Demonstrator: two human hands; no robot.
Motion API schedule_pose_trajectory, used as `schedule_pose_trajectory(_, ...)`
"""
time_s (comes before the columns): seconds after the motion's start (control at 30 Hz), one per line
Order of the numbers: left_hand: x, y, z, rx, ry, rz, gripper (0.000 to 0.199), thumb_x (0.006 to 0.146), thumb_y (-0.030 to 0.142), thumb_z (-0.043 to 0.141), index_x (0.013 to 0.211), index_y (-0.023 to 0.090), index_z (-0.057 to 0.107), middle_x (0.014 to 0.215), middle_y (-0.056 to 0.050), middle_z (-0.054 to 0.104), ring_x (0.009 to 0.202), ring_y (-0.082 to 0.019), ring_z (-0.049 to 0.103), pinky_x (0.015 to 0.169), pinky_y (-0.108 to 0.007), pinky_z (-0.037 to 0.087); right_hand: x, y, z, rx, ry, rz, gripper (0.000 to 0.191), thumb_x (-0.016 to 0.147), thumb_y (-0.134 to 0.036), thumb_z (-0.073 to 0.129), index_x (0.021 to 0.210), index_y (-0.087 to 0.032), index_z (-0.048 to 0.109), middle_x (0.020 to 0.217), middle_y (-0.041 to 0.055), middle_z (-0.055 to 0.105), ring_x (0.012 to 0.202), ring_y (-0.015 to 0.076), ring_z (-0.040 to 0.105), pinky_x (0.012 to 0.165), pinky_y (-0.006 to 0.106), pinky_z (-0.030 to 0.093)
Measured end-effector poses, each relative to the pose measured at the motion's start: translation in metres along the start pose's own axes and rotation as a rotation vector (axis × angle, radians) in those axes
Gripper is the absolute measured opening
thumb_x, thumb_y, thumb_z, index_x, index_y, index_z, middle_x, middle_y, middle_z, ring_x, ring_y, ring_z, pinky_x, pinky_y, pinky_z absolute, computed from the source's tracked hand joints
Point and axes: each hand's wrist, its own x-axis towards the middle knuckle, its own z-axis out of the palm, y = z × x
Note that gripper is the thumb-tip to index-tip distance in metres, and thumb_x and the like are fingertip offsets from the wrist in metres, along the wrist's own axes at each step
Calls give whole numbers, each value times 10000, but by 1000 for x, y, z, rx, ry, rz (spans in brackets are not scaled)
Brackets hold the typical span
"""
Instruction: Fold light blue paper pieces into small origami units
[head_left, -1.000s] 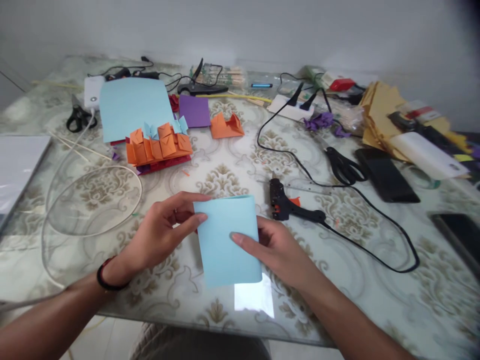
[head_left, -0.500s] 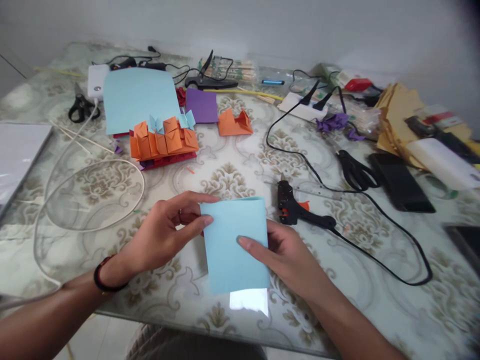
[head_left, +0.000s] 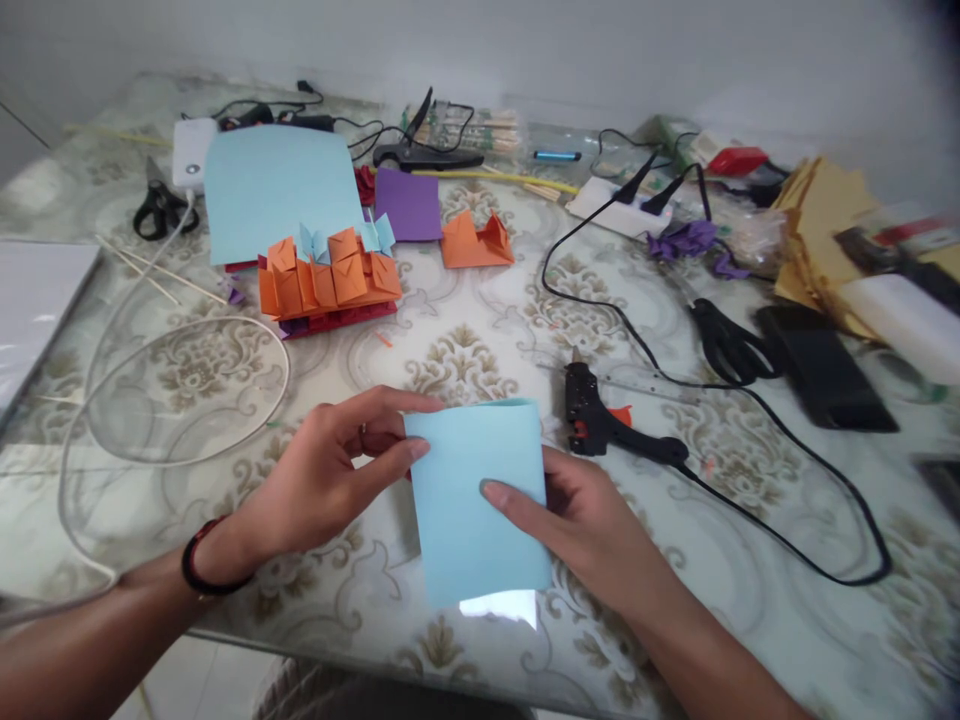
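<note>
A folded light blue paper (head_left: pixel 465 520) is held upright between both hands above the patterned table. My left hand (head_left: pixel 337 470) pinches its upper left corner between thumb and fingers. At the right edge my right hand (head_left: pixel 577 510) grips it, thumb on the front and fingers hidden behind. The paper is doubled over, with a small gap between layers at its top edge. Right of it lies a black glue gun (head_left: pixel 600 415) with its cord. Behind my left hand stand joined orange folded pieces (head_left: pixel 330 275) with light blue ones on top.
Light blue sheets (head_left: pixel 281 190), a purple square (head_left: pixel 409 205) and an orange piece (head_left: pixel 476 242) lie behind. Black scissors (head_left: pixel 731 340), a phone (head_left: pixel 825 370) and a power strip (head_left: pixel 619 208) are at the right. A white cable (head_left: pixel 285 375) loops at the left.
The view has shifted slightly, so the objects at the right appear farther right. Both hands keep their grip on the folded paper, which appears slightly lower and farther right.
</note>
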Motion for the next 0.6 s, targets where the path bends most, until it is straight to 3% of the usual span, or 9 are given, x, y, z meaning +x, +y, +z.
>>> schedule_pose_trajectory(0.23, 1, 1, 0, 76, 17, 25, 248, 963, 304, 661, 1198, 244, 712, 669, 39, 531, 600, -104, 485, 528, -199, 425, 0, -2, 1, 3, -16, 18, 346, 854, -498, 761, 1040, -207, 749, 943, 72, 792, 771, 218, 734, 648, 305, 621)
schedule_pose_trajectory(0.5, 0, 3, -2, 190, 24, 100, 227, 959, 260, 667, 1181, 257, 713, 769, 21, 705, 653, -104, 613, 569, -190, 479, -5, -4, -2, 32, -48, -92, 328, 935, -438, 709, 1180, -222, 704, 969, 54, 762, 849, 191, 718, 688, 250, 586)
schedule_pose_trajectory(0.6, 0, 4, -2, 258, 34, 149, 220, 949, 225, 675, 1163, 259, 716, 716, 46, 694, 604, -82, 598, 544, -165, 468, -5, -5, -2, 77, -25, -88, 284, 941, -426, 707, 1130, -214, 715, 937, 43, 759, 804, 167, 703, 665, 229, 566)
